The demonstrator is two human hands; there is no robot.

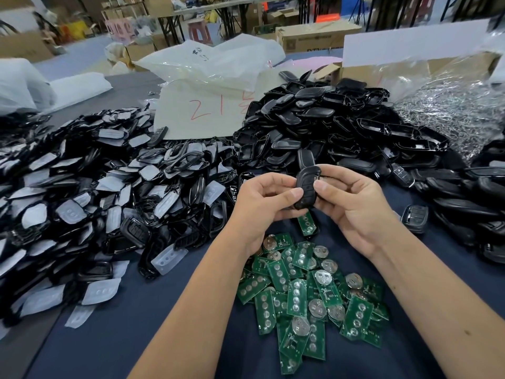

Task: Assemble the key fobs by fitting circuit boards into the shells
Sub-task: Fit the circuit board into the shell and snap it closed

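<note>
Both hands hold one black key fob shell (pixel 307 187) up above the middle of the desk (pixel 136 324). The left hand (pixel 262 206) curls its fingers round the shell's left side, and its thumb presses on the front. The right hand (pixel 352 203) pinches the right side with its thumb and fingers. The shell stands almost upright, tipped a little to the left.

Just under the hands lies one green circuit board (pixel 307 224) by itself. Nearer the front edge of the desk is a loose pile of green circuit boards (pixel 306 299), some with round silver battery clips. The two arms pass over this pile on either side.

A big heap of black frames with white rubber pads (pixel 82 203) fills the left side of the desk and runs out to the left edge. A tall heap of black shells (pixel 328 127) sits toward the far edge, just behind the hands. More black shells (pixel 464 203) crowd the right edge.

A bag of shiny metal rings (pixel 451 116) rests at the far right corner. A white plastic bag with red writing (pixel 207 105) lies at the far edge between the heaps.

The bare blue desk shows at the front left, between the left heap and the boards, and in a small patch right of the hands.
</note>
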